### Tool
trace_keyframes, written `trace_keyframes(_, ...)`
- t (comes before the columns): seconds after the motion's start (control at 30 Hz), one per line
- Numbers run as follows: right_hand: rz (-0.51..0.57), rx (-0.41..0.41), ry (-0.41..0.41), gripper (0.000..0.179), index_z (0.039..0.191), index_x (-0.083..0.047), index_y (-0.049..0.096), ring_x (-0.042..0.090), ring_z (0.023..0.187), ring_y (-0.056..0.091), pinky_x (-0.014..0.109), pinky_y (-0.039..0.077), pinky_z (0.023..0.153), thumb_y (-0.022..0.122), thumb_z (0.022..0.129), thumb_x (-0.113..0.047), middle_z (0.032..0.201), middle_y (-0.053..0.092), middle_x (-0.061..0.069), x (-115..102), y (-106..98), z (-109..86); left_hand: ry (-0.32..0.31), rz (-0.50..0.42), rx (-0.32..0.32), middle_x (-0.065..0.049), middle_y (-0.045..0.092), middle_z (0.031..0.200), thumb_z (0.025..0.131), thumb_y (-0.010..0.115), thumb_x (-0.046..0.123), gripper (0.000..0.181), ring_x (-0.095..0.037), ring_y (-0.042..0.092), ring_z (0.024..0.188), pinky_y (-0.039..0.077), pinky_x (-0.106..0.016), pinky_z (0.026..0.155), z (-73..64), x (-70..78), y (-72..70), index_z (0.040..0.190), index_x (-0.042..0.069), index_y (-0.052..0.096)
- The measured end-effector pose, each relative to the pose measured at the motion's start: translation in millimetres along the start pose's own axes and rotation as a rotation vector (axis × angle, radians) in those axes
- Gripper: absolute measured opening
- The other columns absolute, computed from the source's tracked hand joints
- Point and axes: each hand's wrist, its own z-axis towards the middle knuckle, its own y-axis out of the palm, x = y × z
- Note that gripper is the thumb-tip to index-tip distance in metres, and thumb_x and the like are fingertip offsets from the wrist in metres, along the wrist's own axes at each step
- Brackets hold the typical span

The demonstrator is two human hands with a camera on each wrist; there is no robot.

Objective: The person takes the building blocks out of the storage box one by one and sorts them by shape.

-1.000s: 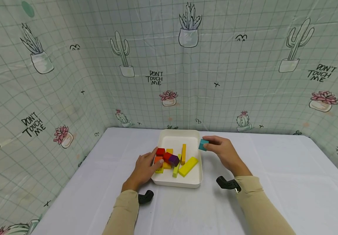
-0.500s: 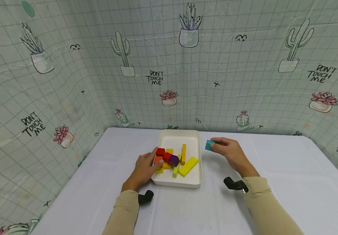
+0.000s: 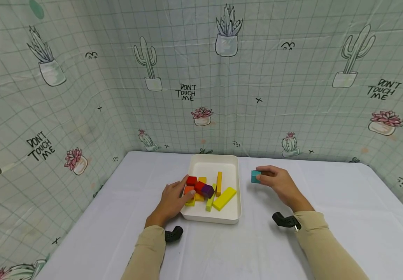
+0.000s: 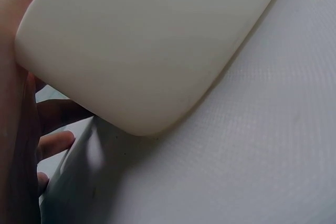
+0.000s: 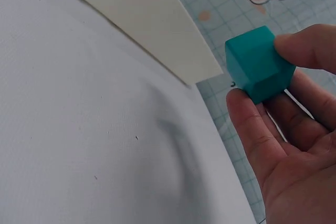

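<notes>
Between the thumb and fingertips of my right hand (image 3: 281, 186) is a teal wooden cube (image 3: 255, 177), held above the table to the right of the tray. The right wrist view shows the same teal cube (image 5: 257, 64) pinched clear of the surface. My left hand (image 3: 169, 200) grips the left side of a white rectangular tray (image 3: 210, 165), its thumb over the rim and the other fingers along the outside. Inside lie red cubes (image 3: 191, 181), a purple cube (image 3: 207, 191), an orange block (image 3: 188, 189) partly hidden by the left hand, and several yellow blocks (image 3: 224, 198).
A white cloth covers the table (image 3: 313, 186), whose surface extends on both sides of the tray. Behind and to the left hangs a grid-patterned curtain (image 3: 257, 77) with printed cacti. Black straps with camera mounts (image 3: 285, 221) sit on both wrists.
My right hand has moved to the right, away from the tray's edge, carrying the teal cube slightly lower in the view. The left hand and tray have stayed in place.
</notes>
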Motion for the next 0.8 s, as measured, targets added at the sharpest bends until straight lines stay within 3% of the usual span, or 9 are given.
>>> trace_keyframes(0.3, -0.062, -0.009, 0.072, 0.055, 0.140, 0.005, 0.053, 0.014, 0.105, 0.059, 0.030, 0.051, 0.096, 0.071, 0.094, -0.020, 0.137, 0.054, 0.023, 4, -5, 1.4, -0.010, 0.002, -0.004, -0.014, 0.047, 0.151, 0.099, 0.053, 0.052, 0.072, -0.040, 0.033, 0.142, 0.003, -0.061, 0.119, 1.0, -0.9, 0.3, 0.159, 0.019, 0.032)
trace_keyframes(0.57, -0.201, 0.001, 0.121, 0.056, 0.138, -0.001, 0.058, 0.021, 0.114, 0.056, 0.025, 0.048, 0.091, 0.073, 0.092, -0.029, 0.139, 0.055, 0.019, 15, -6, 8.7, -0.006, 0.005, -0.002, -0.014, 0.047, 0.151, 0.099, 0.052, 0.052, 0.072, -0.039, 0.033, 0.143, 0.003, -0.060, 0.120, 0.7, -2.5, 0.1, 0.159, 0.019, 0.032)
trace_keyframes(0.8, -0.182, -0.006, 0.121, 0.054, 0.139, 0.001, 0.056, 0.023, 0.116, 0.058, 0.028, 0.051, 0.094, 0.071, 0.094, -0.025, 0.140, 0.054, 0.021, 21, -5, 11.0, -0.001, 0.008, 0.005, -0.015, 0.049, 0.149, 0.099, 0.052, 0.052, 0.071, -0.039, 0.034, 0.142, 0.005, -0.061, 0.119, 0.8, -2.2, 0.7, 0.159, 0.019, 0.033)
